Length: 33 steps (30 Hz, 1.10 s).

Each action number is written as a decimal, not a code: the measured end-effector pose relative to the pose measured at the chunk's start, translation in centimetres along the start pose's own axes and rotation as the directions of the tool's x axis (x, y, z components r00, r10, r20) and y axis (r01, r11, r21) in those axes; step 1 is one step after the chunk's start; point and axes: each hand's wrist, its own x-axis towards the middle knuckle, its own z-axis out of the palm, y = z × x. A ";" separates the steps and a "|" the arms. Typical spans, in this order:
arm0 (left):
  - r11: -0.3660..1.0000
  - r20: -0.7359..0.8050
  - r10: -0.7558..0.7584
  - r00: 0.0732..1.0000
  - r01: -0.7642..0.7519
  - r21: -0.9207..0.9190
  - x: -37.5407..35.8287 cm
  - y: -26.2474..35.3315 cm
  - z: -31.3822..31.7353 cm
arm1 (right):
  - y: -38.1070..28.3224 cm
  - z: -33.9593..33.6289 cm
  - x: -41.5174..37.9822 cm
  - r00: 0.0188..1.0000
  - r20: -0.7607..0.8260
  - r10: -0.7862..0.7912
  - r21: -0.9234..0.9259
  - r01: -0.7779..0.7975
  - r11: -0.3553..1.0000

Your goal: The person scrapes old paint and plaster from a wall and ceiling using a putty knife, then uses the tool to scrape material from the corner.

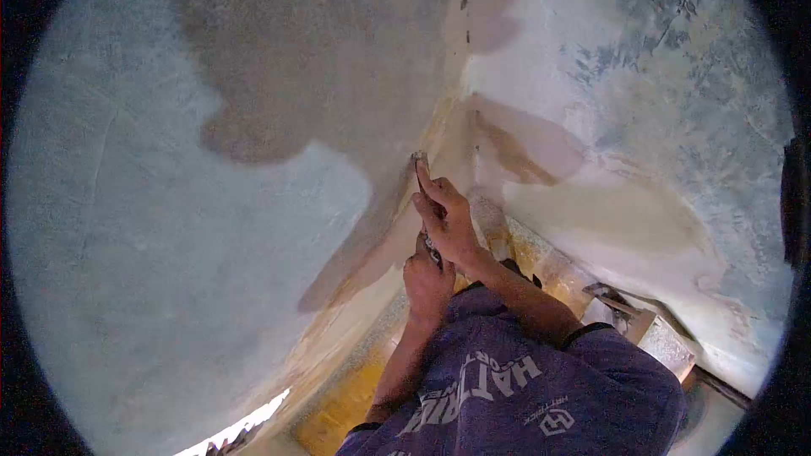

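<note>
Both hands are together at the corner where two plastered walls meet. My left hand (427, 287) is closed round the lower end of a narrow dark tool (432, 251). Above it, my right hand (448, 219) grips the same tool higher up, with one finger stretched along it. The tool's upper tip (419, 155) is at the left wall (279, 76), beside the corner seam. Brown damp-looking patches spread over the wall around the tip. Most of the tool is hidden by the fingers.
The right wall (608, 127) has pale and brown patches, and small dark holes mark the seam above. Low on the right stands a box-like object (667, 342) near a dark edge. A yellowish surface (342, 401) lies below, and a bright jagged gap (245, 431) shows at the lower left.
</note>
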 end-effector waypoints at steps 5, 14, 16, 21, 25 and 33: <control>0.996 0.013 -0.094 0.995 0.094 0.000 -1.1 0.2 -0.7 | 0.5 0.8 -1.0 1.000 -0.002 -0.029 -0.016 0.029 0.999; 0.999 0.015 -0.033 0.999 0.033 -0.016 -1.3 -1.1 0.0 | 0.3 0.9 -1.0 0.999 0.002 -0.043 -0.035 0.043 0.998; 0.998 0.037 -0.054 0.998 0.055 -0.038 -1.0 -0.6 -0.1 | 0.5 0.9 -0.9 0.997 -0.007 -0.075 -0.038 0.074 0.997; 0.997 0.068 -0.048 0.997 0.052 -0.065 -0.6 -1.1 0.8 | 0.1 0.2 -0.5 0.998 0.049 0.030 -0.036 -0.028 0.999; 0.996 0.064 -0.078 0.995 0.080 -0.028 0.0 -1.3 1.6 | 0.9 0.1 0.2 0.999 0.011 -0.042 -0.085 0.042 0.995; 0.994 0.027 0.106 0.994 -0.105 -0.018 7.6 5.5 0.7 | 0.2 -3.8 7.5 0.987 -0.145 0.075 0.045 -0.070 0.997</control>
